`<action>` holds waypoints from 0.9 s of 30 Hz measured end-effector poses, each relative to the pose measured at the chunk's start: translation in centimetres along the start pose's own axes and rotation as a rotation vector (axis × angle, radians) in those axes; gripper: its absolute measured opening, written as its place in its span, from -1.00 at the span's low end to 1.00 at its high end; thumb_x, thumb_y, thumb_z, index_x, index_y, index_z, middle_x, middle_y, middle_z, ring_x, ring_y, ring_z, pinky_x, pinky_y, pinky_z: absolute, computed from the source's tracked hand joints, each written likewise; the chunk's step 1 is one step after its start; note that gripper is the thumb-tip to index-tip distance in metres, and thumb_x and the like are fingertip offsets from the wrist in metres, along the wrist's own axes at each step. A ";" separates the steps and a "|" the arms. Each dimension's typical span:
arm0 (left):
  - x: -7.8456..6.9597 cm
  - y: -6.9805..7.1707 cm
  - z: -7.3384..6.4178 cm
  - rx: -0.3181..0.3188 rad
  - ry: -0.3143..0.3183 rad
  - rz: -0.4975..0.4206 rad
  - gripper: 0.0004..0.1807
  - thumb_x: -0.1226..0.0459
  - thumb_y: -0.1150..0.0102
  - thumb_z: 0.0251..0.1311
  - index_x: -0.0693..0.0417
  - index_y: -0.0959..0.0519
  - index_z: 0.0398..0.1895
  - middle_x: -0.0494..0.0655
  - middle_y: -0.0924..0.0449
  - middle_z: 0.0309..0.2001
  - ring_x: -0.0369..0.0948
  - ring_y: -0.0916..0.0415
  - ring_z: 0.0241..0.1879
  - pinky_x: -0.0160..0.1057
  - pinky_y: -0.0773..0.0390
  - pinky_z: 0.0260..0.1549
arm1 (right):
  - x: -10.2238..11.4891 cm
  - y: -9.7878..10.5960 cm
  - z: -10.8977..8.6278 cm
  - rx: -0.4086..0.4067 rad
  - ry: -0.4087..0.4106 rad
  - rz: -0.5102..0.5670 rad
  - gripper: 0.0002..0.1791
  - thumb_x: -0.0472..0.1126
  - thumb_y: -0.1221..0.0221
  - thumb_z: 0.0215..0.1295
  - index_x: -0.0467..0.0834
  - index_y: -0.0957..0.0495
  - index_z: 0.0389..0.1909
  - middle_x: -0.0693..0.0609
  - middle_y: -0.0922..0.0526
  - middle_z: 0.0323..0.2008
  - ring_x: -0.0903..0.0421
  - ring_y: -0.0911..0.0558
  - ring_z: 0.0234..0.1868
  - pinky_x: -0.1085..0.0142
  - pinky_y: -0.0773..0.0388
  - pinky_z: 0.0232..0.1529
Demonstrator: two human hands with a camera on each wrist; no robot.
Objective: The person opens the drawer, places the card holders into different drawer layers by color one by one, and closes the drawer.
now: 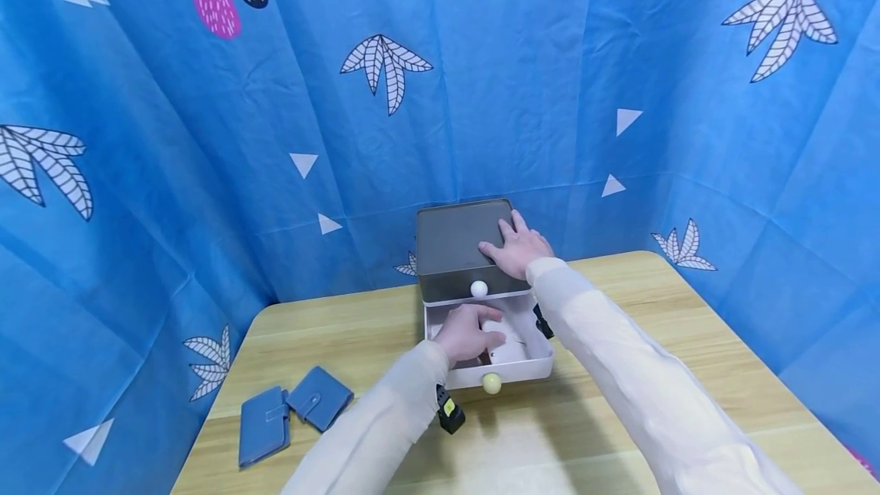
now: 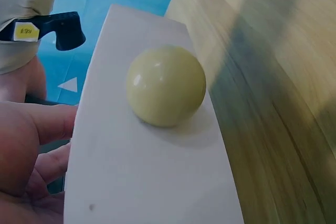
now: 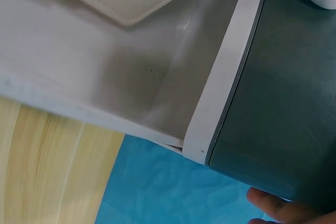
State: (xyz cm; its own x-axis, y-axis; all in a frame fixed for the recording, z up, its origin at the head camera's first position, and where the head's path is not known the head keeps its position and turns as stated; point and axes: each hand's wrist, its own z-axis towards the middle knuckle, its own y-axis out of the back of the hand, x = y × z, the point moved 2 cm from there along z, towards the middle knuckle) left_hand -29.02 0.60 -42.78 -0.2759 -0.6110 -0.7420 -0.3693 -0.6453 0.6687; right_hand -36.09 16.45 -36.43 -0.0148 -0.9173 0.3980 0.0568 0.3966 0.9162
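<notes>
A small dark grey drawer box [image 1: 462, 239] has its white lower drawer [image 1: 539, 370] pulled out, with a pale yellow ball knob [image 2: 167, 86] on its front. My left hand [image 1: 467, 333] reaches into this drawer, thumb and fingers apart over a white wallet-like item [image 1: 509, 353]. Part of that item [image 3: 126, 3] shows on the drawer floor in the right wrist view. Something brown peeks out below the left hand. My right hand [image 1: 520, 250] rests on the box's top at its right edge, fingers spread.
Two blue wallets, a longer one [image 1: 264, 428] and a smaller one with a strap [image 1: 320, 397], lie on the wooden table [image 1: 364, 331] to the left. The upper drawer, with a white knob [image 1: 479, 289], is closed. A blue patterned curtain [image 1: 516, 98] hangs behind.
</notes>
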 end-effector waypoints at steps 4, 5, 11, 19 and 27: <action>-0.4 -0.3 0.2 0.007 -0.030 0.012 -0.60 0.21 -0.35 0.11 0.03 -0.64 0.05 -0.16 -0.57 0.09 -0.15 -0.40 0.16 -0.10 -0.37 0.16 | 0.0 0.1 -0.1 0.003 -0.005 0.004 -0.10 0.41 0.17 0.32 -0.05 0.02 0.52 -0.09 0.28 0.53 -0.33 -0.08 0.41 -0.15 -0.02 0.36; -0.4 -0.4 0.2 0.009 -0.032 0.011 -0.60 0.22 -0.35 0.11 0.03 -0.64 0.06 -0.16 -0.57 0.09 -0.15 -0.41 0.15 -0.10 -0.38 0.15 | 0.1 0.1 -0.1 0.005 -0.004 0.004 -0.10 0.40 0.17 0.32 -0.05 0.02 0.52 -0.09 0.28 0.53 -0.33 -0.08 0.40 -0.15 -0.02 0.36; -1.1 -0.8 0.2 0.020 -0.059 0.037 -0.59 0.25 -0.34 0.09 0.06 -0.62 0.07 -0.14 -0.60 0.06 -0.17 -0.47 0.04 -0.16 -0.44 0.04 | 0.0 0.2 -0.2 0.010 0.008 -0.002 -0.10 0.39 0.18 0.34 -0.07 0.03 0.52 -0.10 0.29 0.53 -0.34 -0.09 0.40 -0.14 -0.01 0.37; -1.0 -1.3 0.3 0.008 -0.095 0.169 -0.59 0.24 -0.33 0.08 0.00 -0.62 0.06 -0.16 -0.60 0.06 -0.19 -0.49 -0.01 -0.22 -0.45 0.00 | 0.1 0.2 -0.2 0.009 0.017 -0.003 -0.10 0.39 0.18 0.34 -0.08 0.03 0.52 -0.11 0.29 0.53 -0.35 -0.10 0.39 -0.13 -0.02 0.36; -0.8 -2.0 0.5 -0.058 -0.194 0.318 -0.60 0.29 -0.35 -0.02 0.02 -0.65 -0.01 -0.18 -0.67 -0.08 -0.17 -0.56 -0.08 -0.29 -0.49 -0.06 | 0.1 0.1 -0.1 0.004 0.012 -0.008 -0.10 0.40 0.18 0.33 -0.07 0.02 0.52 -0.11 0.27 0.53 -0.34 -0.11 0.39 -0.13 -0.04 0.36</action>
State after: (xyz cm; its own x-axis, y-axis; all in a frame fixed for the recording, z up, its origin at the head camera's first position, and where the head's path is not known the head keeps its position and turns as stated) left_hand -28.52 2.62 -43.49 -0.5337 -0.6905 -0.4883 -0.1891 -0.4653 0.8647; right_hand -36.03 16.43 -36.28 -0.0029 -0.9207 0.3903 0.0532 0.3896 0.9194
